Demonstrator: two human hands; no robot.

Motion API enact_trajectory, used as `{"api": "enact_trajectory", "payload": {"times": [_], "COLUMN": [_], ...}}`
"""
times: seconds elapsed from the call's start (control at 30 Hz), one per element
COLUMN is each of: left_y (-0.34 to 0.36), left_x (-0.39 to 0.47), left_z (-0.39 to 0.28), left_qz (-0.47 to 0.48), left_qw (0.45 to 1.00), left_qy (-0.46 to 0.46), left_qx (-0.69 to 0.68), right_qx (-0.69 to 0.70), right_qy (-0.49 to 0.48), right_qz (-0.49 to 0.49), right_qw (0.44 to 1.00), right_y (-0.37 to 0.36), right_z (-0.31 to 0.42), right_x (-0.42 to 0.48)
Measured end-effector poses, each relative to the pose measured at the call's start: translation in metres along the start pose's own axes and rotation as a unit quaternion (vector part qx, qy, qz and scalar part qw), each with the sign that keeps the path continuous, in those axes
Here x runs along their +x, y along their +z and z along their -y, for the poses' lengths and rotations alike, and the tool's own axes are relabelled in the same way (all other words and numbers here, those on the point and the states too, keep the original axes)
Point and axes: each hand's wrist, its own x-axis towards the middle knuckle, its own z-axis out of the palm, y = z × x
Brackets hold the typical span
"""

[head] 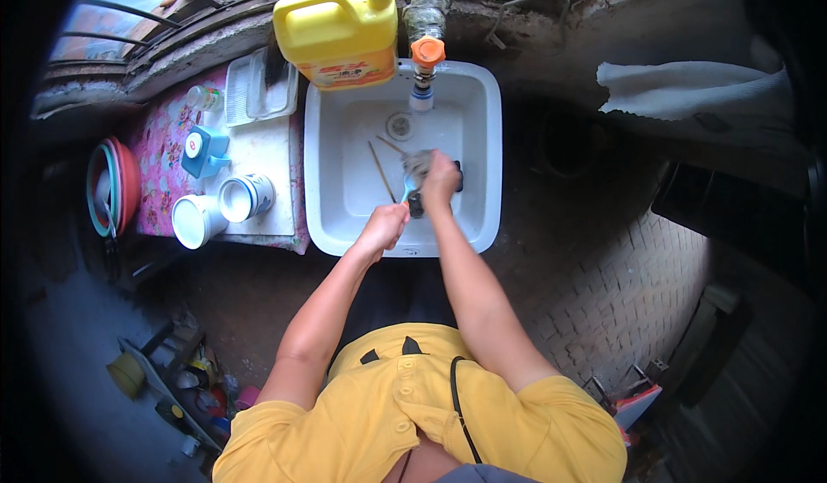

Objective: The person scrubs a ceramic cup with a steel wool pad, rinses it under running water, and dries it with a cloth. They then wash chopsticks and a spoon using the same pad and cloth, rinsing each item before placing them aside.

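Note:
Over the front of a white ceramic sink (349, 225), my left hand (386, 226) is closed on the handle of a light-blue spoon-like utensil (409, 187). My right hand (443, 176) grips a blurred grey scrubber (418, 163) against the utensil's head. Two thin sticks, perhaps chopsticks (381, 172), lie in the basin left of my hands. Dark objects (416, 206) sit beneath and beside my right hand, partly hidden. Behind them are the drain (400, 125) and a tap with an orange knob (428, 51); whether water runs is unclear.
A yellow detergent jug (339, 37) stands at the sink's back left. On the table to the left are a clear plastic tray (260, 89), a blue container (204, 152), a patterned jar (247, 197) and a white tub (199, 221). Stacked basins (127, 186) stand further left.

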Motion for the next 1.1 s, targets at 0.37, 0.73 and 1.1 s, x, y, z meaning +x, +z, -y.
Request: {"api": "enact_trajectory", "payload": {"times": [0.37,0.73,1.1], "left_y": [-0.021,-0.013,0.01], "left_x": [-0.049,-0.044,-0.013], "left_z": [-0.023,-0.05,-0.024], "left_qz": [0.089,0.117,-0.047], "left_qw": [0.995,0.983,0.991], "left_qy": [0.014,0.074,0.102], "left_qx": [-0.041,0.119,0.072], "right_qx": [0.392,0.279,-0.035], "right_qy": [0.341,0.133,-0.003], "right_qz": [0.297,0.51,0.255], "right_qw": [0.801,0.803,0.966], "right_y": [-0.116,-0.127,-0.061], "right_z": [-0.004,0.096,0.096], "right_x": [0.062,0.033,0.011]}}
